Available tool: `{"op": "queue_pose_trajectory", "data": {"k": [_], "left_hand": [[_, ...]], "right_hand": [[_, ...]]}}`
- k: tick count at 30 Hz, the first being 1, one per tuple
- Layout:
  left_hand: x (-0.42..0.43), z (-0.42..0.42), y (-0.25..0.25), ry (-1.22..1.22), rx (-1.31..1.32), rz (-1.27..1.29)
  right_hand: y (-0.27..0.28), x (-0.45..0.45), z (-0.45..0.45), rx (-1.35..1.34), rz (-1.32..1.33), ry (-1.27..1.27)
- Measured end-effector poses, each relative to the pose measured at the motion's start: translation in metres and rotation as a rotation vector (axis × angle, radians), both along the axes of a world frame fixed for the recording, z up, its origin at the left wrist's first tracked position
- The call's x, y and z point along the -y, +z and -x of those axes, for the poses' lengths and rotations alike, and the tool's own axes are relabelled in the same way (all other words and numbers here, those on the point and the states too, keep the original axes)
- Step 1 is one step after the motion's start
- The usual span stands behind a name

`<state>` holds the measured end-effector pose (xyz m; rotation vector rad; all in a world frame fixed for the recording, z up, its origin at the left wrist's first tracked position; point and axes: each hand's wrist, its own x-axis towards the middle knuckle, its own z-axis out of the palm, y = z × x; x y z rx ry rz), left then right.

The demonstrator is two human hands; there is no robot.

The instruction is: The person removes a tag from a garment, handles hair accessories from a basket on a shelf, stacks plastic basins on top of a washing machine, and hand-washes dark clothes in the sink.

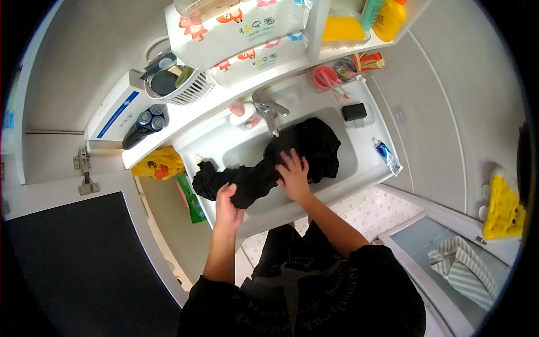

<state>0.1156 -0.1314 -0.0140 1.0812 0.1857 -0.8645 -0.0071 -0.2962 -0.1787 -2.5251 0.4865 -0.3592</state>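
A black cloth garment lies bunched in the white sink, its left end reaching over the basin's left side. At that end, my left hand grips the fabric, thumb on top and fingers mostly hidden under it. My right hand rests on the garment's middle with its fingers spread. Just behind the cloth stands the chrome faucet, its spout pointing down over the fabric. Whether water is running I cannot tell.
A soap bottle, a black box, a pink cup and a toothpaste tube stand or lie around the sink's rim. The shelf holds an electric shaver, a white basket and wipes packs. A cabinet door hangs open at left.
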Motion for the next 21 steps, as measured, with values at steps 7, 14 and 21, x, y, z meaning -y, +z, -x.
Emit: {"op": "queue_pose_trajectory", "data": {"k": [7,14,21], "left_hand": [[-0.016,-0.011,0.052,0.085,0.063,0.353],[-0.028,-0.025,0.018,-0.002,0.322,-0.063],[-0.005,-0.011,-0.086,-0.435,1.483,-0.735]], "right_hand": [[0.029,-0.044,-0.010,0.202,-0.642,-0.046],[0.031,-0.036,-0.008,-0.179,-0.717,-0.035],[-0.023,-0.015,0.011,-0.187,-0.228,0.060]]}}
